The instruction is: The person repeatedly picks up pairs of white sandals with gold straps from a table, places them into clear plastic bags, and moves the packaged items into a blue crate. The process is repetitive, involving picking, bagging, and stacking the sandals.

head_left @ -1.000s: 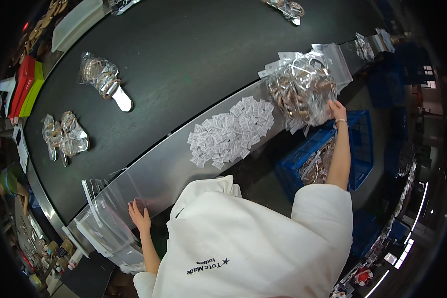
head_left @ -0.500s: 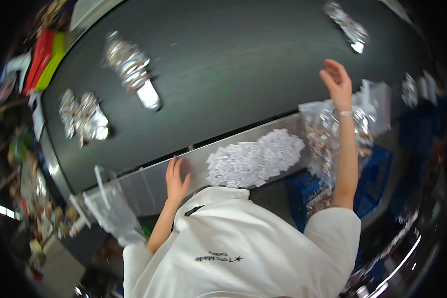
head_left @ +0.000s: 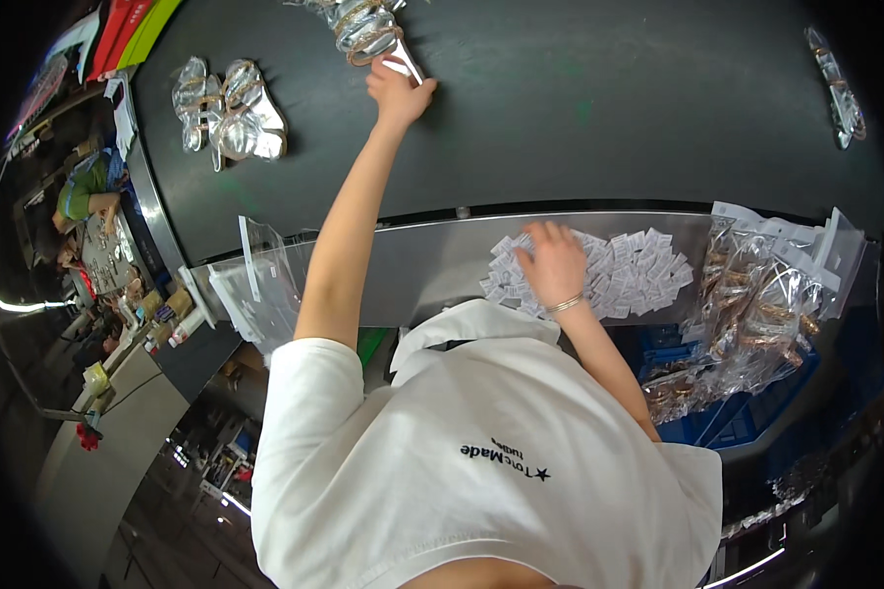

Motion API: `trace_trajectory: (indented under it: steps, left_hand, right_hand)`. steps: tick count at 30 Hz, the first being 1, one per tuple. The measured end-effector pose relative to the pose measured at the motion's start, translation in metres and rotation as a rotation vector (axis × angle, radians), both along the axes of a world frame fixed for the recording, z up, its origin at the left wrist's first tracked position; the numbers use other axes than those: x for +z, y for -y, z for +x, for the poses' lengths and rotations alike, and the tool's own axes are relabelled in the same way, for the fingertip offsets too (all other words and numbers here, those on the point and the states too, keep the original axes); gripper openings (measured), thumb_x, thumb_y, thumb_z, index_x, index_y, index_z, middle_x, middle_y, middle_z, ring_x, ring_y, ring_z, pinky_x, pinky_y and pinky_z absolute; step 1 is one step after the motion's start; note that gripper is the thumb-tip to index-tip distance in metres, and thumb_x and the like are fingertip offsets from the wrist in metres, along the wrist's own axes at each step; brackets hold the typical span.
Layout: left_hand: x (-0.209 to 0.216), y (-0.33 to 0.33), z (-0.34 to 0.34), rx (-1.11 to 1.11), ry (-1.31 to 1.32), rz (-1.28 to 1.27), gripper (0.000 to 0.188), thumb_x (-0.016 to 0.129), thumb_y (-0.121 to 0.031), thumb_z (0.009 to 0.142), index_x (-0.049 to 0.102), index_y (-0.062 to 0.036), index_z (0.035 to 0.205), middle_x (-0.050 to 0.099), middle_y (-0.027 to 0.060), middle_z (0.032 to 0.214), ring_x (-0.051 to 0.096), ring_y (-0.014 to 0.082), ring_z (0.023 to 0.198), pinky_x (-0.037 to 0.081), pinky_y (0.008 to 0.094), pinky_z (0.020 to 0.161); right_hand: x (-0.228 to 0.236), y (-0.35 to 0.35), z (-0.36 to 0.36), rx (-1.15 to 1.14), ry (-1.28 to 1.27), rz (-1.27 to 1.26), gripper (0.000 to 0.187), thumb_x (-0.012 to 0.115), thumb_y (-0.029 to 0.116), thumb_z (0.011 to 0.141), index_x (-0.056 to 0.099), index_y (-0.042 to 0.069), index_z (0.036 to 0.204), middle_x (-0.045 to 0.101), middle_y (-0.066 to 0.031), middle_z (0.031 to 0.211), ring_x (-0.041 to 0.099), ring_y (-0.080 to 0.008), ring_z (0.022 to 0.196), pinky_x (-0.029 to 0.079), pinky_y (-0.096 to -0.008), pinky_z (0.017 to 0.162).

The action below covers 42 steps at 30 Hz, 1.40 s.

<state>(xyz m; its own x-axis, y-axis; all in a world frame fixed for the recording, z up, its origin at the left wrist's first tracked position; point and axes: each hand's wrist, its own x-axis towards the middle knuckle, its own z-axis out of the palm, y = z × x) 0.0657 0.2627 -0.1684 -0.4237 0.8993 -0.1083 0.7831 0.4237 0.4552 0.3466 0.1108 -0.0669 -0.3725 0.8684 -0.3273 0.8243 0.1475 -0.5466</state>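
A silver strappy sandal bundle (head_left: 368, 29) lies on the dark belt at the top of the view, cut off by the edge. My left hand (head_left: 400, 95) reaches far forward and grips its pale, narrow end. Over the left part of a heap of small white printed labels (head_left: 643, 270) is my right hand (head_left: 557, 263), its thumb apart from the bent fingers. I see nothing held in it; whether the fingertips touch the labels I cannot tell. To the left, more silver sandals (head_left: 250, 113) lie together on the belt.
The dark belt (head_left: 580, 128) spans the far side, with a metal ledge (head_left: 413, 265) along its near edge. Another silver sandal (head_left: 835, 93) lies far right. Clear bags (head_left: 255, 280) hang at the left; bagged sandals (head_left: 756, 275) hang at the right above blue crates (head_left: 756, 412).
My left hand has gone from the ledge forward onto the sandal bundle. My right hand has come back from above the belt at the right to the labels. The view has shifted.
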Motion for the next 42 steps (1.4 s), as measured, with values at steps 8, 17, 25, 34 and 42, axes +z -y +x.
trace_trajectory:
  steps: [8,17,25,34,42]
  left_hand:
    - [0.16,0.134,0.064,-0.323,0.132,-0.378,0.058,0.064,-0.02,0.072,0.034,-0.0006,0.117,0.047,0.0224,0.092,0.053,0.0369,0.08,0.045,0.0424,0.073]
    - [0.207,0.072,0.031,-0.88,0.123,-0.879,0.036,0.046,-0.042,0.086,0.061,-0.0111,0.096,0.064,0.0149,0.082,0.06,0.0332,0.082,0.048,0.0468,0.072]
    - [-0.03,-0.079,-0.097,-0.378,-0.16,0.186,0.03,0.056,-0.013,0.073,0.055,0.0017,0.098,0.05,0.0288,0.107,0.049,0.0401,0.101,0.043,0.0417,0.086]
    - [0.072,0.03,-0.103,-0.13,0.588,0.488,0.024,0.061,-0.016,0.082,0.058,-0.0058,0.103,0.061,0.0109,0.098,0.058,0.0222,0.087,0.045,0.0298,0.081]
    - [0.199,0.257,-0.04,-0.029,0.514,0.201,0.021,0.056,-0.01,0.083,0.058,0.0006,0.101,0.057,0.0158,0.107,0.059,0.0238,0.094,0.046,0.03,0.077]
  right_hand:
    - [-0.022,0.018,-0.02,-0.017,0.074,0.137,0.035,0.072,0.022,0.063,0.06,0.012,0.094,0.055,-0.0031,0.089,0.05,-0.0229,0.086,0.038,-0.0372,0.072]
    - [-0.039,0.024,-0.023,-0.136,0.139,0.094,0.037,0.072,0.015,0.061,0.058,0.012,0.095,0.055,-0.0047,0.089,0.05,-0.0241,0.084,0.036,-0.0377,0.071]
    - [-0.026,0.015,-0.029,-0.113,0.174,0.099,0.019,0.072,0.014,0.064,0.06,0.012,0.079,0.057,-0.005,0.081,0.051,-0.0241,0.081,0.037,-0.0371,0.071]
    - [0.003,0.056,-0.061,-0.565,-0.522,0.049,0.018,0.073,0.014,0.072,0.057,0.003,0.074,0.055,-0.0068,0.065,0.053,-0.0177,0.053,0.042,-0.0276,0.049]
    - [-0.056,0.143,-0.106,-0.422,-0.329,-0.013,0.032,0.073,0.031,0.07,0.057,0.004,0.068,0.054,-0.0149,0.096,0.051,-0.0286,0.091,0.04,-0.0367,0.081]
